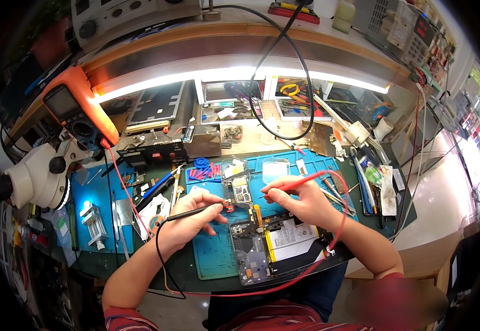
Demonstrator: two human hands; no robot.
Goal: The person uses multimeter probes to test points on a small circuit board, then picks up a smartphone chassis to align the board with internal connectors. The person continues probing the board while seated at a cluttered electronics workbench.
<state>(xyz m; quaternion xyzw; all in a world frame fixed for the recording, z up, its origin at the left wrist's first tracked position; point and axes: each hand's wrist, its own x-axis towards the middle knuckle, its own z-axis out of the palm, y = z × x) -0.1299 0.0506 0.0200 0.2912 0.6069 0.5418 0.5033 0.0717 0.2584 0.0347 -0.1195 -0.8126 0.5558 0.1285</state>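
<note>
An opened tablet (pixel 284 245) lies on a blue work mat (pixel 215 256), its white battery and circuit boards bare. My left hand (pixel 193 220) grips a black test probe (pixel 198 211) whose tip touches the small board (pixel 241 194) at the tablet's upper end. My right hand (pixel 300 199) pinches a red test probe (pixel 295 185), its tip pointing left at the same board. The red lead loops around my right forearm and under the tablet. An orange multimeter (pixel 77 110) leans at the upper left.
A white microscope (pixel 35 176) stands at the left edge. A small vise (pixel 93 223), tweezers and screwdrivers (pixel 165 182) lie left of the mat. Trays of tools (pixel 292 96) and a black cable loop sit under the lit shelf. Cables hang at the right.
</note>
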